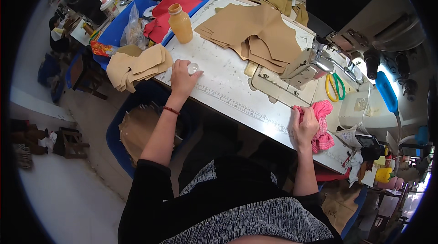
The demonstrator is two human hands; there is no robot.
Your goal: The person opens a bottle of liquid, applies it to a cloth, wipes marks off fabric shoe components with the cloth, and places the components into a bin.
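Observation:
At the left end of the white sewing table (219, 79), my left hand (182, 79) rests with thumb and fingers closed around a small clear round cap-like piece (194, 68). An orange-yellow plastic bottle (181, 24) stands upright just beyond it, and its mouth looks uncovered. Beside my left fingers lies a stack of tan cut pieces (141, 63), overhanging the table's left edge. My right hand (305, 127) grips a crumpled pink cloth (323, 123) on the tabletop near the front edge. A printed ruler strip (232, 103) runs along that edge between my hands.
Larger tan cut pieces (255, 29) lie at the table's back, next to the sewing machine head (315, 61). Scissors with yellow and green handles (335, 86) lie right of the machine. Blue bins (119, 130) stand below and at the left; one holds red material (171, 15).

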